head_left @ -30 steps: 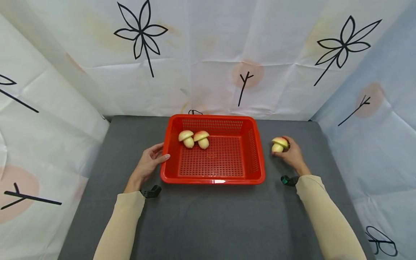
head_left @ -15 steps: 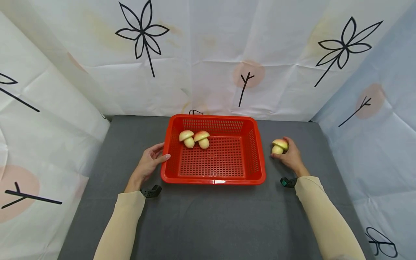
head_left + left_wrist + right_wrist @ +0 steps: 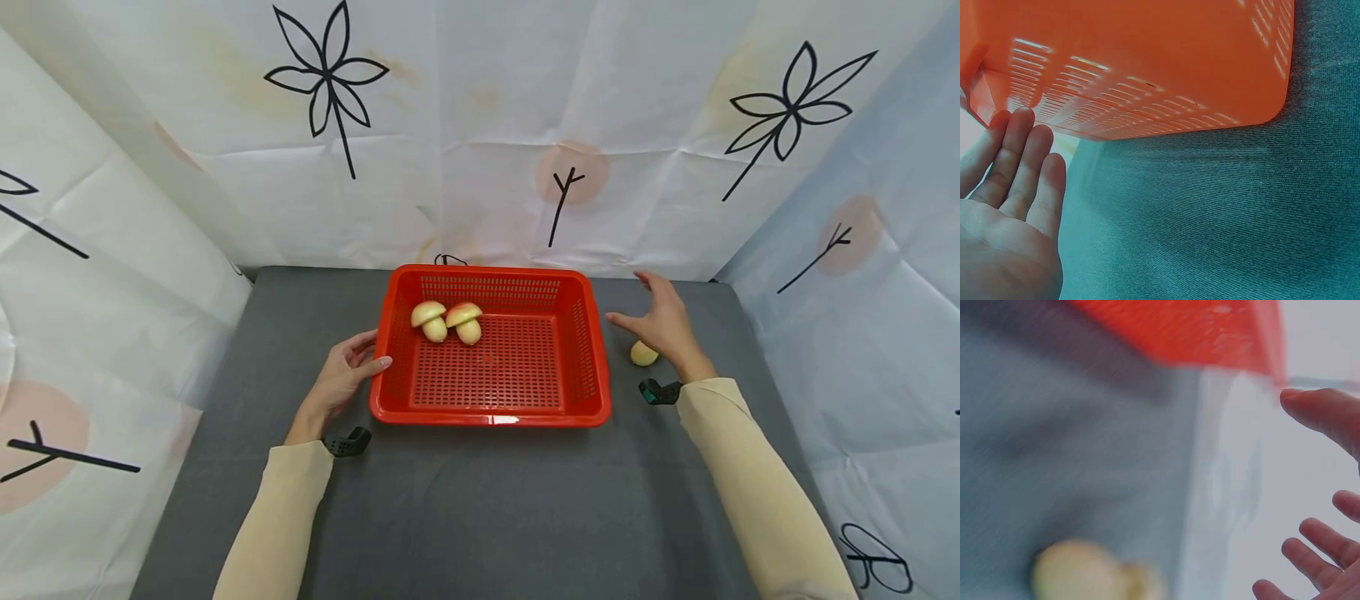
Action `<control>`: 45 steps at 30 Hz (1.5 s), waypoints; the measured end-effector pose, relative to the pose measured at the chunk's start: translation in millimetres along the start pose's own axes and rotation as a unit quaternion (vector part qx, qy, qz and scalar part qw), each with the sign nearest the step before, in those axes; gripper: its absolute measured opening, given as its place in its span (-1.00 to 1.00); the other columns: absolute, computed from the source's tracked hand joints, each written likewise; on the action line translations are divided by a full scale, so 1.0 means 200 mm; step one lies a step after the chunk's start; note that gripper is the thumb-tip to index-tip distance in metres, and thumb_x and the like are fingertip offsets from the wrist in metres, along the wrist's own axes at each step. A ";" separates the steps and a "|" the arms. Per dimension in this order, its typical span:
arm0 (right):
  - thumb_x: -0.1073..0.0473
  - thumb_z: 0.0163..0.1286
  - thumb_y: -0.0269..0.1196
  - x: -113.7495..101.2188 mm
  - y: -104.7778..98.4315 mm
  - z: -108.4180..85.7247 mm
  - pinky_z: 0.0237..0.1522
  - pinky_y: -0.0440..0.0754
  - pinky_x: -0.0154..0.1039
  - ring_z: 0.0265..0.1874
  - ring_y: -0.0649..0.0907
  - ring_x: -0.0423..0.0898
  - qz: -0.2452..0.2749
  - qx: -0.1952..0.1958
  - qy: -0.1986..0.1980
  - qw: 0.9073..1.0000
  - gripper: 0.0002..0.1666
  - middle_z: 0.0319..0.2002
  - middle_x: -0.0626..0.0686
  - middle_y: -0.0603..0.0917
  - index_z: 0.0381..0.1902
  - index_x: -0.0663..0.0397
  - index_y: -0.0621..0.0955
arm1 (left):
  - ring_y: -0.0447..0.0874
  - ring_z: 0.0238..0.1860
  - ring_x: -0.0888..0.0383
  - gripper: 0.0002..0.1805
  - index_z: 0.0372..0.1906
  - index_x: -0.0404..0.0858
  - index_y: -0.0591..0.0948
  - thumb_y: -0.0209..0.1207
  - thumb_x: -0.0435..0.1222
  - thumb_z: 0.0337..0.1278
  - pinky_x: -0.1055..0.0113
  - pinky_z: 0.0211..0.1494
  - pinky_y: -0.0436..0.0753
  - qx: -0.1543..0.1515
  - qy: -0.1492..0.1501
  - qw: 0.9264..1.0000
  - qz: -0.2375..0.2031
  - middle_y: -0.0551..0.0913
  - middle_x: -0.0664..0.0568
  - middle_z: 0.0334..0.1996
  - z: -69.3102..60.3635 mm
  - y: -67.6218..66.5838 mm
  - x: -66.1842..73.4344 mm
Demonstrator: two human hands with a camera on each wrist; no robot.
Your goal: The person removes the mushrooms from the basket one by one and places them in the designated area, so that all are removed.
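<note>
A red plastic basket [image 3: 491, 418] stands on the grey table, with two mushrooms lying in its back left part: one [image 3: 426, 312] and, right beside it, another [image 3: 463, 314]. My left hand [image 3: 342, 377] holds the basket's left rim, thumb over the edge and fingers against the outer wall. In the left wrist view those fingers [image 3: 1022, 156] reach up to the slotted side. Right of the basket, my right hand [image 3: 663, 323] is raised with thumb and fingers spread, holding nothing. Below it a third mushroom [image 3: 643, 354] rests on the table, partly hidden by the hand; it looks blurred in the right wrist view.
A grey cloth [image 3: 480, 508] covers the table. White printed fabric [image 3: 480, 125] hangs behind it and along both sides. Dark straps [image 3: 348, 442] sit at both wrists.
My right hand has let go of the third mushroom and risen away from it, fingers spreading. That mushroom stays on the table. The left hand and basket have not moved.
</note>
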State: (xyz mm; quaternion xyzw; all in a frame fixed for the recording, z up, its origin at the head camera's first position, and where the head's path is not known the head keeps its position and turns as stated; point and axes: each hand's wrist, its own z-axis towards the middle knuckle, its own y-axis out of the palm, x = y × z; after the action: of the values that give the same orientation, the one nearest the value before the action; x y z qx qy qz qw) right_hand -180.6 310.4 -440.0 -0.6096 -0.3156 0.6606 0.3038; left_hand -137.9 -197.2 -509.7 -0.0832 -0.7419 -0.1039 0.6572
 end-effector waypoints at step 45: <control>0.16 0.09 0.59 -0.69 0.87 0.22 0.18 0.55 -0.02 0.18 0.52 0.10 0.012 -0.232 -0.108 0.967 0.00 0.24 0.17 0.54 0.45 0.16 0.40 | 0.50 0.30 -0.05 -0.30 0.49 -0.42 0.28 0.27 -0.42 0.32 0.42 0.19 0.60 -0.008 0.004 1.000 -0.005 0.38 -0.36 0.38 0.02 -0.01 -0.01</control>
State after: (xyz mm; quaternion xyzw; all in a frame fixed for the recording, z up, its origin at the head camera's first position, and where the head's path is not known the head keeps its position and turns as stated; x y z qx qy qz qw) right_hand -217.9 92.7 -488.7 -0.5923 -0.4841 0.6346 0.1104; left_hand -141.4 -198.7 -511.8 -0.0844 -0.7389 -0.1130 0.6588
